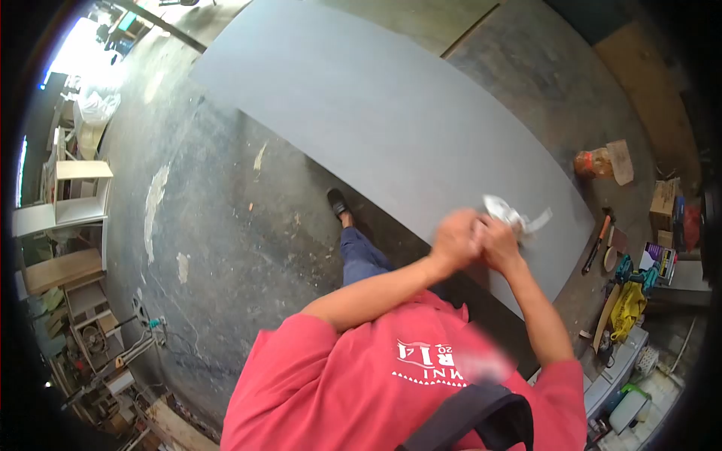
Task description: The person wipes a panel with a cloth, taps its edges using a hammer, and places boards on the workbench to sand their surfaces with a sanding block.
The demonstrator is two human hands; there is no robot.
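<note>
My left hand (453, 239) and my right hand (498, 242) meet in front of me, above the near edge of a large grey panel (361, 105). At my right hand's far side is a crumpled white strip (514, 213), thin like paper or plastic film and smeared by motion, with a loose end curling to the right. The right fingers are closed around part of it. My left fingers are pinched together against the right hand; what lies between them is hidden.
Right of the panel, a hammer (599, 242) lies on the floor, with an orange-and-tan object (602, 162) beyond it. A yellow bag (627, 310) and teal power tools (639, 278) are close by. Wooden shelving (79, 199) lines the left. My foot (338, 201) is beside the panel's edge.
</note>
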